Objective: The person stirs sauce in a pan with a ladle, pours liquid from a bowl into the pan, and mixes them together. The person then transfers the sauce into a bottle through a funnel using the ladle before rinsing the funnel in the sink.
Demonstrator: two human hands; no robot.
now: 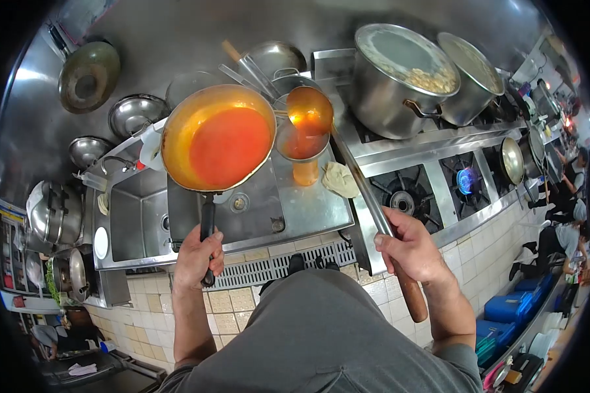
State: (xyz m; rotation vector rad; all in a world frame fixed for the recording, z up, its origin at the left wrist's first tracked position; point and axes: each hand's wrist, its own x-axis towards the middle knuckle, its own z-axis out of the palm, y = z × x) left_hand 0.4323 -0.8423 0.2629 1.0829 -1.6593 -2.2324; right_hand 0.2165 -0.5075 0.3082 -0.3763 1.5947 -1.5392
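Observation:
My left hand [200, 257] is closed round the black handle of a frying pan [229, 147], which holds orange-red liquid and is raised over the sink counter. My right hand [410, 245] grips the long handle of a ladle [310, 108]. The ladle's bowl, wet with orange liquid, is over a strainer [301, 145] to the right of the pan. Beneath the strainer stands a container [305, 173] with orange contents. A crumpled cloth [339, 180] lies just right of it.
Two large pots [403, 85] [472, 78] stand at the back right. One burner shows a blue flame [465, 181]. A sink [136, 219] is at the left, metal bowls [137, 114] behind it. Other people [557, 243] are at the far right.

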